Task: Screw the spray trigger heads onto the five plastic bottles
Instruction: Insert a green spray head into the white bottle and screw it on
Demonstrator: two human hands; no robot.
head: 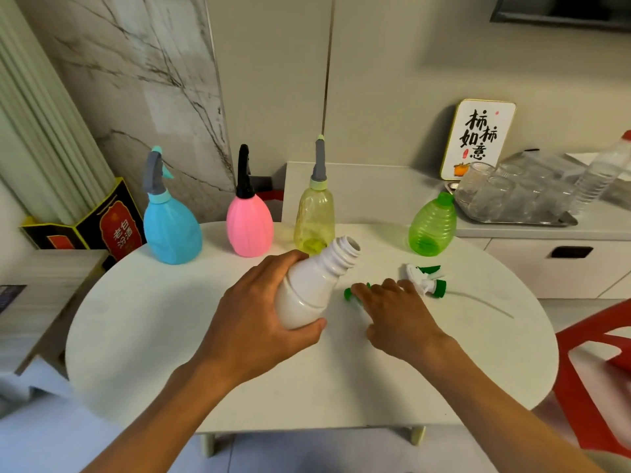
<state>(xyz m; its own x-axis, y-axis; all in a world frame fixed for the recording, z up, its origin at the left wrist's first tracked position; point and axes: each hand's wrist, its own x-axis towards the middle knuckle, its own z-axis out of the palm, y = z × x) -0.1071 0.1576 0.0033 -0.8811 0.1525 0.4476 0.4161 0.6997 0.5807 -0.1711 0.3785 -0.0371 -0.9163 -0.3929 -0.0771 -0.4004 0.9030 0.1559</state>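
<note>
Left hand (252,312) wrapped round white bottle (309,288), tilted, neck bare. Looks empty, light, slick, squashy: hold body. Right hand (396,312) fingers spread flat over spray head (425,281), nothing gripped yet.

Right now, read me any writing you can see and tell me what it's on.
"柿柿如意": black brush characters on the white plaque on the counter.
"老白汾酒", as best I can read it: gold characters on the dark box at the left.
The small red seals on the plaque: too small to read.
The bottles carry no writing.
</note>
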